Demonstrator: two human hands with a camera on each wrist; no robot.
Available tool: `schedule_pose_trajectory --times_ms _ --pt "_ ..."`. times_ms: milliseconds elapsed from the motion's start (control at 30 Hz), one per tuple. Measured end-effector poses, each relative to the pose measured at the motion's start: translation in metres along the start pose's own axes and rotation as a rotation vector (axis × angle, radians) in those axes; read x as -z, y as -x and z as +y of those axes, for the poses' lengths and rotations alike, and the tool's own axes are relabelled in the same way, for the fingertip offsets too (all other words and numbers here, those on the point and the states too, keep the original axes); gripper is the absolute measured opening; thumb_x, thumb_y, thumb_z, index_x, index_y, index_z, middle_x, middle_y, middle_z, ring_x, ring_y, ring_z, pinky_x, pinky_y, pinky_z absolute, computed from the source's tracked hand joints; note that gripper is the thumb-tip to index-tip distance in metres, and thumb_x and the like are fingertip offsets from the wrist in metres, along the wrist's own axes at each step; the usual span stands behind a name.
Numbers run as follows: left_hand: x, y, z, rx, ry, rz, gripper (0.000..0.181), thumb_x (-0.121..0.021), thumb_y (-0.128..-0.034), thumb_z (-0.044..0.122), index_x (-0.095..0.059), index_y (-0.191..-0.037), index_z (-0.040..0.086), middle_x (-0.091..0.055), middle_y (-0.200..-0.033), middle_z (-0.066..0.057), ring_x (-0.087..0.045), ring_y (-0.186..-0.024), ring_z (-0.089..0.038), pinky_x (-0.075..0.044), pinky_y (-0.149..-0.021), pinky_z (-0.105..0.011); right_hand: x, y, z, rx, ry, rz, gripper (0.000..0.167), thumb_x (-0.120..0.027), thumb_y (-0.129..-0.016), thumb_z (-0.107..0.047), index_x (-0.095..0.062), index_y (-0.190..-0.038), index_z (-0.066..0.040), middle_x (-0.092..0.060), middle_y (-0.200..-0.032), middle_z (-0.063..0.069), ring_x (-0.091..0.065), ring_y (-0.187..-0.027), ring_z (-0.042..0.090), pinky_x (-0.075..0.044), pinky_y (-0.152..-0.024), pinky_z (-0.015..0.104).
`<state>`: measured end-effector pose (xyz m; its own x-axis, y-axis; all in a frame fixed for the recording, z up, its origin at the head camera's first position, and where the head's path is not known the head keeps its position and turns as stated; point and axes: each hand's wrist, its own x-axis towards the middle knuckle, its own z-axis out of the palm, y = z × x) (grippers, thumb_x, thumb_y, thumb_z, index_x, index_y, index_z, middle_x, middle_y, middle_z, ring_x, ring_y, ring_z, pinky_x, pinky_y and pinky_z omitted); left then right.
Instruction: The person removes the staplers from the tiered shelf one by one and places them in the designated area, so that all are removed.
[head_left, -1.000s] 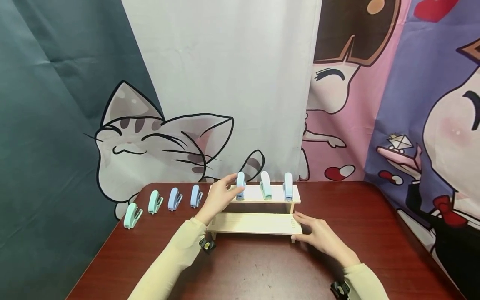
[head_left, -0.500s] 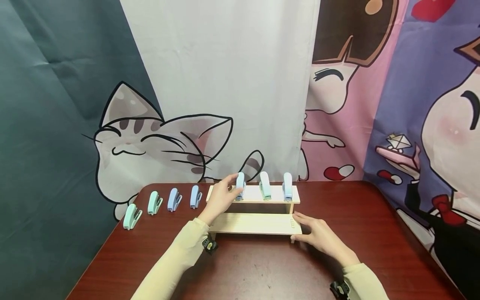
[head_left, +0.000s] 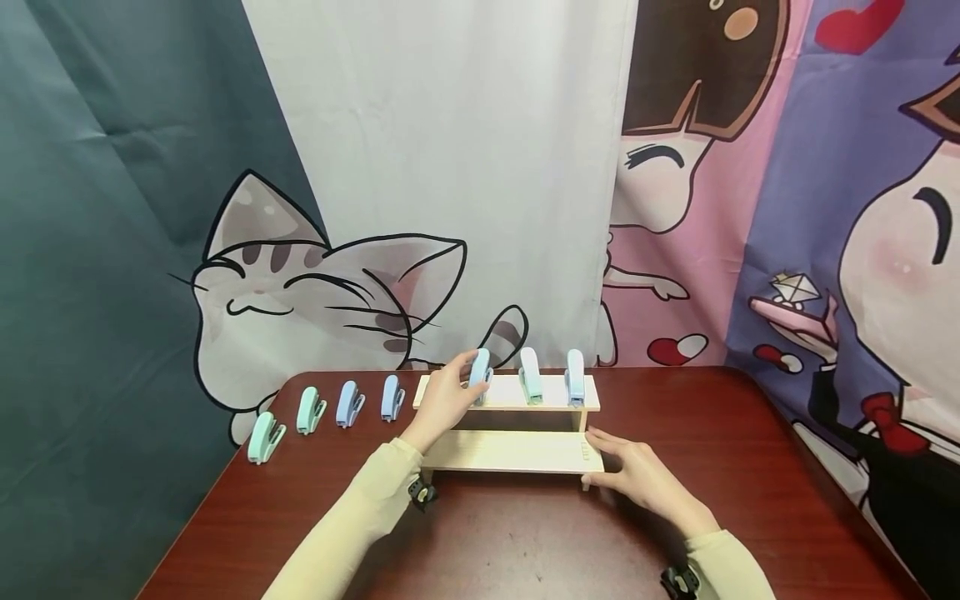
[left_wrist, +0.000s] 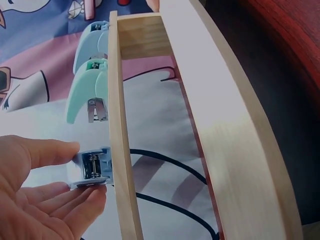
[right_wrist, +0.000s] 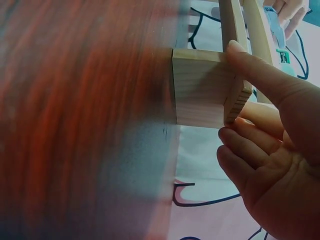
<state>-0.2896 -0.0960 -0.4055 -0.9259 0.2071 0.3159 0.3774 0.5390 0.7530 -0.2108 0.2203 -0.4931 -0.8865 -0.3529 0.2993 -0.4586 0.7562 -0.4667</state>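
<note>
My left hand (head_left: 444, 398) holds a blue stapler (left_wrist: 92, 167) between thumb and fingers at the left part of a two-tier wooden shelf's upper board. Right of it on the same board stand a mint-green stapler (head_left: 530, 377) and another light-blue stapler (head_left: 575, 377). In the left wrist view the held stapler's end faces the camera, close against the board's edge. My right hand (head_left: 645, 475) grips the right end of the lower board (head_left: 517, 451), with the thumb at its edge and fingers underneath. The right wrist view shows this corner (right_wrist: 237, 100) between thumb and fingers.
Left of the shelf, on the red-brown table (head_left: 495, 542), several staplers stand in a curved row: two mint-green, one (head_left: 266, 437) nearest the left edge, and two blue, one (head_left: 392, 397) nearest the shelf. A curtain with cartoon prints (head_left: 465, 167) hangs behind the table.
My left hand stays at the blue stapler, which now leans slightly more than before. The left wrist has shifted a little to the right. My right hand keeps its grip; the head view tilts slightly.
</note>
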Motion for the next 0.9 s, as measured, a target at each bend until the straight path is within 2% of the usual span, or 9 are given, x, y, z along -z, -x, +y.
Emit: schedule_pose_trajectory --times_ms 200,267,467,633,900 --pt "0.003 0.0 0.001 -0.017 0.001 -0.018 0.053 -0.07 -0.0894 0.003 -0.056 -0.14 -0.001 -0.066 -0.124 -0.026 -0.067 -0.111 -0.036 -0.058 -0.085 -0.042 0.001 0.001 0.001 -0.019 0.001 -0.001 0.069 -0.086 -0.08 -0.034 -0.063 -0.135 0.0 -0.06 -0.139 0.015 -0.059 -0.125 0.033 -0.047 -0.101 0.052" --pt "0.005 0.001 0.002 -0.007 0.005 -0.022 0.053 -0.068 -0.0889 0.003 -0.056 -0.14 0.0 -0.066 -0.124 -0.025 -0.067 -0.111 -0.036 -0.058 -0.085 -0.043 0.0 0.001 0.0 -0.021 0.002 -0.008 0.069 -0.085 -0.08 -0.035 -0.063 -0.136 0.0 -0.06 -0.14 0.015 -0.058 -0.126 0.033 -0.047 -0.101 0.052" --pt "0.017 0.003 0.0 -0.002 0.028 -0.008 0.053 -0.067 -0.0897 0.003 -0.056 -0.141 0.001 -0.065 -0.127 -0.027 -0.066 -0.114 -0.037 -0.057 -0.087 -0.045 0.0 0.001 -0.001 -0.018 0.01 -0.007 0.068 -0.085 -0.081 -0.034 -0.063 -0.136 0.0 -0.06 -0.14 0.015 -0.059 -0.126 0.032 -0.048 -0.101 0.051" --pt "0.036 0.005 -0.006 -0.001 0.013 0.019 0.054 -0.07 -0.0903 0.004 -0.056 -0.142 0.001 -0.064 -0.126 -0.028 -0.066 -0.114 -0.039 -0.057 -0.088 -0.045 0.001 0.0 0.0 -0.015 0.006 -0.001 0.068 -0.085 -0.08 -0.034 -0.063 -0.136 0.0 -0.06 -0.14 0.015 -0.058 -0.126 0.033 -0.047 -0.101 0.052" --pt "0.078 0.014 -0.016 0.0 -0.042 0.092 0.054 -0.07 -0.0909 0.004 -0.054 -0.143 -0.001 -0.063 -0.127 -0.028 -0.066 -0.112 -0.039 -0.055 -0.091 -0.048 -0.002 0.0 0.001 -0.012 -0.009 -0.001 0.07 -0.084 -0.081 -0.037 -0.063 -0.135 0.0 -0.06 -0.14 0.015 -0.057 -0.127 0.032 -0.047 -0.102 0.051"
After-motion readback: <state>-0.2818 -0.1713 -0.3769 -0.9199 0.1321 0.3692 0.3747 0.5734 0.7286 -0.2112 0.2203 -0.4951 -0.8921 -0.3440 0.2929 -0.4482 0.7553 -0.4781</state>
